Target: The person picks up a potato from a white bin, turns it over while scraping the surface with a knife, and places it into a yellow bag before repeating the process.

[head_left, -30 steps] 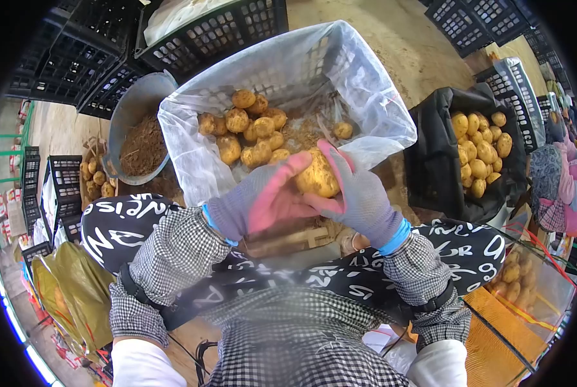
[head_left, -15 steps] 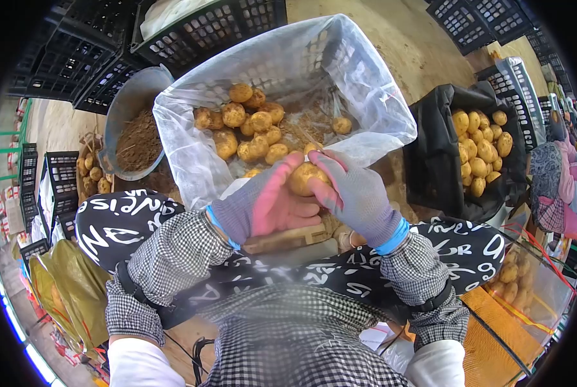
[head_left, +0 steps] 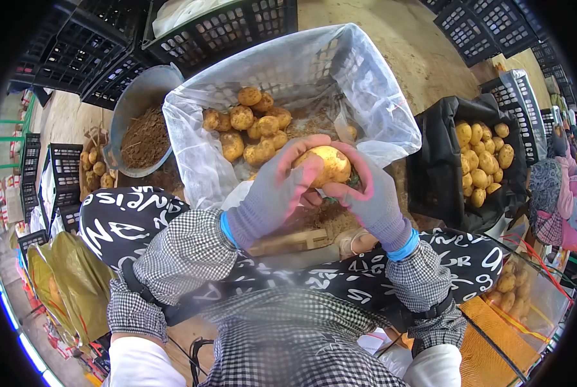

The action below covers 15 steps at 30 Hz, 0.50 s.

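Between my gloved hands is a yellow-brown potato (head_left: 332,166), held just over the near edge of a plastic-lined crate (head_left: 382,77). My right hand (head_left: 374,203) curls round its right side, thumb underneath. The fingers and thumb of my left hand (head_left: 269,200) close on its left side. Both gloves are grey with pink palms and fingers. Inside the crate, several soil-marked potatoes (head_left: 241,118) lie in a heap at the left, and one more sits partly hidden behind my right fingers. Loose soil covers part of the liner.
A bucket of soil (head_left: 143,138) stands left of the crate. To the right, a black-lined crate (head_left: 430,148) holds several cleaner-looking potatoes (head_left: 479,158). Stacked black crates (head_left: 227,32) stand behind. A bag of potatoes (head_left: 511,290) lies at the lower right.
Both hands have risen slightly and moved right with the potato. My left hand has turned from an open palm to closing round the potato, which now shows a brighter side.
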Tool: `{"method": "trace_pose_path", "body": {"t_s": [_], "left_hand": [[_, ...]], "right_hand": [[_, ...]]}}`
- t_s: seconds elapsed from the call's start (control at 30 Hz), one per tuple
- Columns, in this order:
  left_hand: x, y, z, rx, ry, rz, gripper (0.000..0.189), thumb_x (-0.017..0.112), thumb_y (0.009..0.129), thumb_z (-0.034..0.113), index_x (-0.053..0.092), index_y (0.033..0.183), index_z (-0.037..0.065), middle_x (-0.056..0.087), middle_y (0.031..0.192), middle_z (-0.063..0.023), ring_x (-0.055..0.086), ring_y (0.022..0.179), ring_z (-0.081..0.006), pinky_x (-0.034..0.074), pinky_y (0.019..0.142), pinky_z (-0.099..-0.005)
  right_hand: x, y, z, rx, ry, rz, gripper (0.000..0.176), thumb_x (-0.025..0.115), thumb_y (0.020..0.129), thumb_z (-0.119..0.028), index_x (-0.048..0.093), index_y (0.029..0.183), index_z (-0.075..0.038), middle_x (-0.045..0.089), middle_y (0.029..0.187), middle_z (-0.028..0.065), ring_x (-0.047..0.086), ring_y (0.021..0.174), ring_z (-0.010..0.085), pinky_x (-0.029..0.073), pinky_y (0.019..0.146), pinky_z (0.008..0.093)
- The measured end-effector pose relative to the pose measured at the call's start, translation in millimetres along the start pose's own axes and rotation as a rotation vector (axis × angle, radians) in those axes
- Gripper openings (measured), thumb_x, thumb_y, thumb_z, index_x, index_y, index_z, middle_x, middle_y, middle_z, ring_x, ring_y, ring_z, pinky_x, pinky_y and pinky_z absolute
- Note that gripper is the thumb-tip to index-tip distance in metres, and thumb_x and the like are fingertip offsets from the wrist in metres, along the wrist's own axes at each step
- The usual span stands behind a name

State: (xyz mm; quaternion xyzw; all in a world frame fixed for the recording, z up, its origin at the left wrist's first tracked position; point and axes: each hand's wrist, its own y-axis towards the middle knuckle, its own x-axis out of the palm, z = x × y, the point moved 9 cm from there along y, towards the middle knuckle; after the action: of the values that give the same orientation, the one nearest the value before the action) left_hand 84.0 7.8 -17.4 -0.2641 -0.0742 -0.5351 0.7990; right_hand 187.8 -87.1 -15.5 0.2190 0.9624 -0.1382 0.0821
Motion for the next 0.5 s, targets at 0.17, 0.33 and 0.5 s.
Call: {"method": "trace_pose_path", "body": {"t_s": [0.17,0.33,0.5], "left_hand": [[-11,3,10,0.093,0.171,0.03,0.064,0.062,0.093,0.04,0.041,0.14,0.003,0.053,0.124,-0.0132,0.059,0.11,-0.0214,0.055,0.087,-0.0316],[3,5,16,0.009,0.028,-0.042,0.065,0.066,0.092,0.041,0.043,0.139,0.001,0.052,0.129,-0.0116,0.056,0.117,-0.0217,0.052,0.094,-0.0324],[6,0,11,-0.105,-0.059,-0.056,0.069,0.072,0.088,0.032,0.041,0.14,-0.001,0.052,0.13,-0.0101,0.056,0.117,-0.0194,0.049,0.099,-0.0317]], "right_hand": [[-4,-3,-40,-0.333,-0.294,0.091,0.057,0.076,0.078,-0.013,0.057,0.132,-0.01,0.061,0.126,0.0137,0.062,0.11,0.0251,0.05,0.091,0.0338],[-14,-2,-42,-0.472,-0.213,0.07,0.053,0.075,0.077,-0.009,0.061,0.129,-0.01,0.06,0.129,0.014,0.063,0.11,0.0272,0.051,0.091,0.0333],[-17,-7,-38,-0.488,-0.261,0.12,0.04,0.07,0.085,-0.013,0.064,0.124,-0.009,0.063,0.125,0.0124,0.065,0.104,0.0221,0.051,0.09,0.0301]]}}
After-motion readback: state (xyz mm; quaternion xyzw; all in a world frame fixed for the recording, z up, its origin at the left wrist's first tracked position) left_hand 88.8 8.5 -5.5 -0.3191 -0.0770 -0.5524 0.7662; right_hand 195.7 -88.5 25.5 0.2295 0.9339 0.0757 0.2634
